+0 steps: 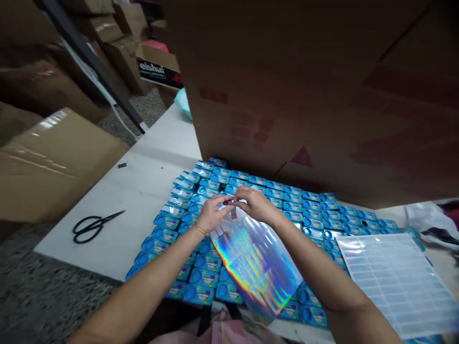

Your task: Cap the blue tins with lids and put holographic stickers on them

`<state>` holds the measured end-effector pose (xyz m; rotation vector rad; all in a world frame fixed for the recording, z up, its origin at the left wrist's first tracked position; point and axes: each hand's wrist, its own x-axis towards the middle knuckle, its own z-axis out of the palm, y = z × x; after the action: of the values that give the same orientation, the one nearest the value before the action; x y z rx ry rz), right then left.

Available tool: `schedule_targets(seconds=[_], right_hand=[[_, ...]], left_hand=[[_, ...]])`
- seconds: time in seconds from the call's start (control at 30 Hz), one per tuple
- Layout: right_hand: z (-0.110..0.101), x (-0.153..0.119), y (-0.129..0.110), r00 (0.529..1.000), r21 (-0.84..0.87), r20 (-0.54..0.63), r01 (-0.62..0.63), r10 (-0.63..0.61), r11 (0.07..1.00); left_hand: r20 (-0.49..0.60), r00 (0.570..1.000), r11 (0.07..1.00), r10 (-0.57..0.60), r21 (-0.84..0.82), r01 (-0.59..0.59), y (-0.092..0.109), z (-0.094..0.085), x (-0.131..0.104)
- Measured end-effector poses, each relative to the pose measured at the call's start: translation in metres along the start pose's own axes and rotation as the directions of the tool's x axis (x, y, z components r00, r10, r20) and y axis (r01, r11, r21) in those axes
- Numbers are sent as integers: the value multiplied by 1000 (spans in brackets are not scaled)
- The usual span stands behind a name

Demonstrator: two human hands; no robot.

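where my hands near each other: left hand (212,214) and right hand (254,203) nearly closed at shiny sheet's (256,263) far end, grip unclear, over blue packs (202,278)
open room: white table (125,191), leftward, around scissors (88,229)
far side: large carton (287,100)
floor: speckled (150,105)

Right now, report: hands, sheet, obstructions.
Left hand, right hand pinched at far end of shiny sheet. Sheet over blue packs. Large carton close beyond; scissors off left.
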<state>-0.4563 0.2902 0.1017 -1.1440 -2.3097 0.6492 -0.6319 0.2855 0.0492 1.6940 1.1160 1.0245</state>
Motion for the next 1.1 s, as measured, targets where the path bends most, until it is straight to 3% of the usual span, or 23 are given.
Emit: schedule_targets(seconds=[0.07, 0.13, 0.27, 0.43, 0.6, 0.77, 1.1], right_hand=[[27, 9, -9, 996, 131, -73, -46, 56, 990], [60, 15, -17, 976, 278, -108, -150, 187, 949], [134, 21, -32, 943, 468, 83, -323, 322, 823], [198, 39, -56, 931, 523, 170, -363, 324, 771], [220, 76, -64, 922, 307, 186, -383, 340, 871], [225, 114, -61, 883, 17, 186, -441, 430, 898], [235, 116, -73, 825, -192, 310, -432, 472, 881]], left_hand=[[-76, 983, 978, -165, -143, 153, -7, -18, -13], [-125, 938, 900, -322, -347, 263, -18, -37, -26], [-239, 817, 750, -525, -583, 311, -42, -78, -57], [-341, 716, 715, -609, -627, 309, -69, -126, -93], [-449, 610, 726, -653, -601, 335, -99, -154, -96], [-518, 553, 741, -653, -586, 328, -129, -163, -76], [-486, 525, 706, -699, -588, 395, -156, -167, -93]])
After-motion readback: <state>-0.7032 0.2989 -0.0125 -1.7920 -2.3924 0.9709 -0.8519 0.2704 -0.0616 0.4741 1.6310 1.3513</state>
